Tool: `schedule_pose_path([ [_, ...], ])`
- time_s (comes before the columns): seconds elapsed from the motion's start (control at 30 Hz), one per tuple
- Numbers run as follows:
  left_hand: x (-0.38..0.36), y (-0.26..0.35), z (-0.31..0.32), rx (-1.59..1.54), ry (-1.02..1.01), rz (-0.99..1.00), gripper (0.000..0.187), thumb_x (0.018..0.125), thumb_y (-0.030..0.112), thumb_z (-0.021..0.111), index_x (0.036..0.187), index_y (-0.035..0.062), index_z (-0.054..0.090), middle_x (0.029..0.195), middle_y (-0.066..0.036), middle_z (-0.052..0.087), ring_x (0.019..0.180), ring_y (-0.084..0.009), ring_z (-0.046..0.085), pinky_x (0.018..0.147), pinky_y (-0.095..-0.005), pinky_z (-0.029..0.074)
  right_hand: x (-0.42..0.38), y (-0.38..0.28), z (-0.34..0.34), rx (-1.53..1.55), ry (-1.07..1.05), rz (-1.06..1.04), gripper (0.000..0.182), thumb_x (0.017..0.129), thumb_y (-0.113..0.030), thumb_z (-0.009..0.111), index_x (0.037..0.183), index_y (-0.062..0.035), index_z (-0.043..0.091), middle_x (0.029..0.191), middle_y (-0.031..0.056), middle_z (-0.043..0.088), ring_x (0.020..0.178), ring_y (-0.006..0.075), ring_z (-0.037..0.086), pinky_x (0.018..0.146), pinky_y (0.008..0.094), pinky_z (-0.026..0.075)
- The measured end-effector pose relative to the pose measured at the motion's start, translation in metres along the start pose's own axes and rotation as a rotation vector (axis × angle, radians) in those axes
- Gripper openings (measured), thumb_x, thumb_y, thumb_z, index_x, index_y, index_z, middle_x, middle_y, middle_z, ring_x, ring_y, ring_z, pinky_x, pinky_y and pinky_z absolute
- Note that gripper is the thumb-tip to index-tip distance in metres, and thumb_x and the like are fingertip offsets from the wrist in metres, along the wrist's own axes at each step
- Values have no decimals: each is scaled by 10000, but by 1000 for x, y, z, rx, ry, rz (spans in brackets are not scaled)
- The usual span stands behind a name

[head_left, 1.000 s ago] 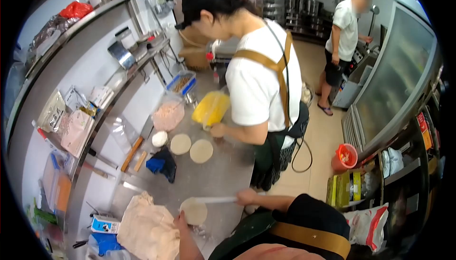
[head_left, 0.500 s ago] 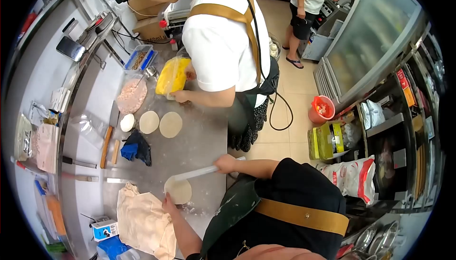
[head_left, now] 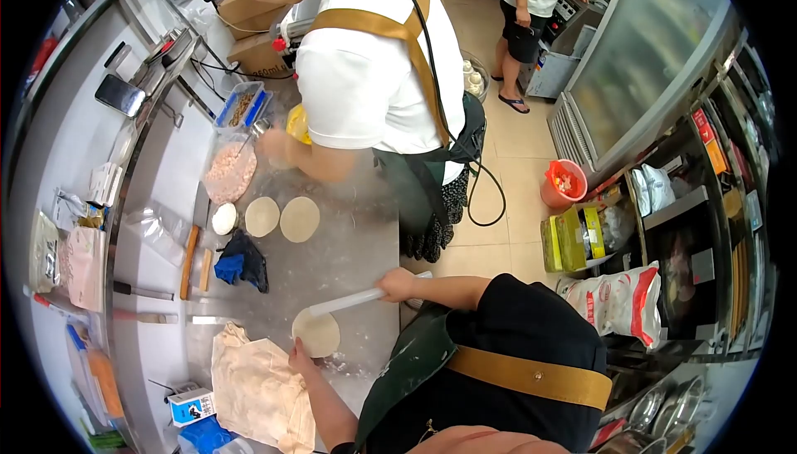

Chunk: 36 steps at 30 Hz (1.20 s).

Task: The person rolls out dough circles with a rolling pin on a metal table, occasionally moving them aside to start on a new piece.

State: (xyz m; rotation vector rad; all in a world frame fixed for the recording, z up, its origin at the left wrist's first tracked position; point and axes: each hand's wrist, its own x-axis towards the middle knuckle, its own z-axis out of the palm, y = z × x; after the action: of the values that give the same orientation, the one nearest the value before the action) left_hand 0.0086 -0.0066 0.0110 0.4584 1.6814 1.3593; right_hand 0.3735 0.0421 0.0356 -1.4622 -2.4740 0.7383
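My right hand (head_left: 396,285) is closed around one end of a whitish rolling pin (head_left: 344,300). The pin's other end rests over the upper edge of a flat round dough sheet (head_left: 317,335) on the steel table. At the sheet's lower left edge, my left hand (head_left: 301,359) pinches the dough between thumb and fingers. Two more dough rounds, one (head_left: 262,217) and another (head_left: 300,219), lie farther up the table beside a white dough ball (head_left: 224,219). Dusted flour shows near the sheet.
A co-worker in a white shirt (head_left: 357,80) stands at the table near a bowl of pinkish filling (head_left: 231,173) and a yellow bag (head_left: 298,124). A beige cloth (head_left: 259,388) and a dark-blue bundle (head_left: 242,261) lie on the table. Another person (head_left: 525,22) stands by the fridge (head_left: 639,64).
The co-worker's hand has moved from the yellow bag toward the filling bowl, blurred by motion. My hands, the pin and the dough sheet look nearly unchanged; the view shifted slightly.
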Motion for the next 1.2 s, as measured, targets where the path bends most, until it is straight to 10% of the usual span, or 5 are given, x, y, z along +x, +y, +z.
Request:
schedule_pose_path([
  [1.2,-13,13,6,9,4,-58,285,841,258,696,905,-13,636,844,-89,651,678,-236,649,512,-365,547,2,2,5,-5,-19,-19,296,807,-396,632,857,-105,631,737,144,652,716,350,638,652,468,507],
])
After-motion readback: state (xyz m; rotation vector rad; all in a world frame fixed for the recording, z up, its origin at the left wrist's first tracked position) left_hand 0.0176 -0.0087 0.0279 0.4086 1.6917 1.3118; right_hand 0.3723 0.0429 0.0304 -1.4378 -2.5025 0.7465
